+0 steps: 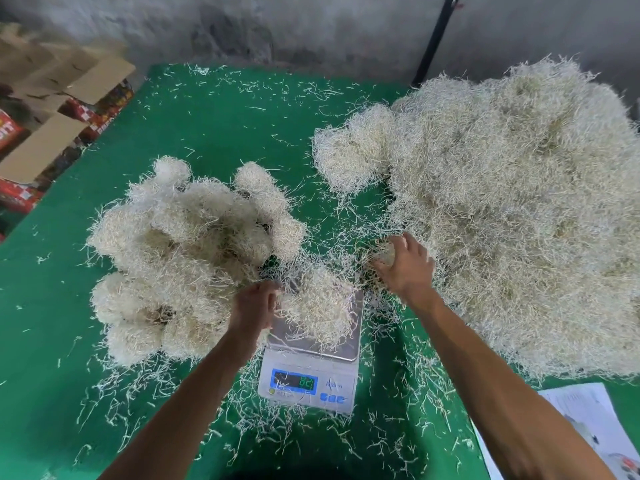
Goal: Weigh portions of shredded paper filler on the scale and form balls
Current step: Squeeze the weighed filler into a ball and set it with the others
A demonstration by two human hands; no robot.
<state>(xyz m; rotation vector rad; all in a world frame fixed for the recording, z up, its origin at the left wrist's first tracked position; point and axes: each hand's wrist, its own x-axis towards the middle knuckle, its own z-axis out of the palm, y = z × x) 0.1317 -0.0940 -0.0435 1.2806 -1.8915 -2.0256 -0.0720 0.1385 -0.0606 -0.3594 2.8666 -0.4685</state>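
A desk covered in green felt-like cloth carries everything. A white digital scale stands near its front edge, its steel pan bearing a loose portion of shredded paper filler. To the left lies a cluster of formed balls, touching one another. On the right a large heap of loose filler reaches toward the back edge, with a smaller clump at its left side. Stray strands litter the cloth all around. Printed paper sheets lie at the front right corner.
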